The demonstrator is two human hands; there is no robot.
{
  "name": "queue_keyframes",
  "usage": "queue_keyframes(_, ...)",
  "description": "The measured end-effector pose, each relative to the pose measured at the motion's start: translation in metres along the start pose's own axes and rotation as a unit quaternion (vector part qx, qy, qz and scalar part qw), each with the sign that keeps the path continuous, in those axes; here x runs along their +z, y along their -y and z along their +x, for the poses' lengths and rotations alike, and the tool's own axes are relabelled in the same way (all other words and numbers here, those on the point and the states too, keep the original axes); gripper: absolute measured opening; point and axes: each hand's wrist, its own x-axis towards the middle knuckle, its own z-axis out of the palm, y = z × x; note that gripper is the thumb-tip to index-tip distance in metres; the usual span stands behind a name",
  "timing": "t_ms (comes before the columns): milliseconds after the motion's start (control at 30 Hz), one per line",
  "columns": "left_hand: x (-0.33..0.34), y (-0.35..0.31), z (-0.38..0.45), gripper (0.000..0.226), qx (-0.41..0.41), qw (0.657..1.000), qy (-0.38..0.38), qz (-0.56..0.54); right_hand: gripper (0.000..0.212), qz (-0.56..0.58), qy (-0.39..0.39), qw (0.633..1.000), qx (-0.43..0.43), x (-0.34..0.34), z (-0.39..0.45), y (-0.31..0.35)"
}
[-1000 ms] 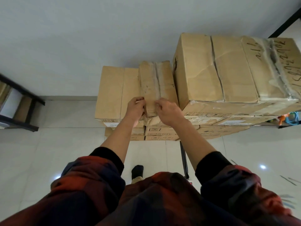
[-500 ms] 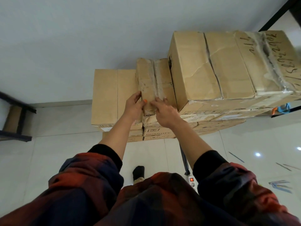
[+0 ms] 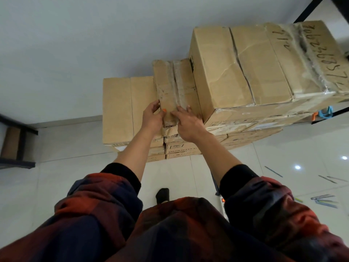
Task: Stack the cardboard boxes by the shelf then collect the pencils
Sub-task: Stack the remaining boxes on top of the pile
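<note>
Narrow box (image 3: 174,91) atop the middle stack, wedged between a lower box (image 3: 128,108) on the left and a big taped box (image 3: 264,69) on the right, against the wall. Looks light for its size, judging by the easy two-handed touch; stiff cardboard but worn, with crumpled corners and dusty tape down the middle, so probably a bit slick there and soft at the near end. Best taken by the two long sides near the front, or from under the near edge, not by the tape. Left hand (image 3: 152,118) cupped against the near left side, fingers loosely curved, thumb on the front corner; right hand (image 3: 188,121) laid flat on top, fingers spread and straight, pressing or nudging. Compared with a second ago: both fists then gripped the near end, now opened out and moved up onto the box. Pencils (image 3: 323,199) scattered on the floor (image 3: 264,167) at right, untouched. Shelf frame (image 3: 309,12) beyond the big box.
</note>
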Motion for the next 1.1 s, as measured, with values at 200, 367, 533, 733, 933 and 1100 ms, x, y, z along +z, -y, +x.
queue_keyframes(200,0.003,0.008,-0.035,0.031,0.013,0.996,-0.079,0.036,0.045,0.107,-0.159,0.98,-0.046,0.013,-0.026,-0.01)
queue_keyframes(367,0.02,0.027,-0.096,0.015,0.006,0.991,-0.133,0.025,0.039,0.144,-0.159,0.976,-0.042,0.019,-0.078,-0.037)
queue_keyframes(533,0.052,0.044,-0.167,0.014,-0.009,0.991,-0.131,0.006,0.039,0.137,-0.115,0.984,-0.021,0.028,-0.132,-0.084)
queue_keyframes(733,0.105,0.071,-0.238,0.007,-0.058,0.996,-0.004,0.074,0.039,0.124,-0.086,0.988,0.035,0.041,-0.197,-0.142)
queue_keyframes(933,0.14,0.103,-0.291,0.012,-0.106,0.969,0.135,0.178,0.04,0.117,-0.056,0.984,0.126,0.056,-0.256,-0.193)
queue_keyframes(1100,0.158,0.127,-0.324,0.022,-0.114,0.938,0.188,0.267,0.04,0.159,-0.048,0.967,0.193,0.075,-0.308,-0.225)
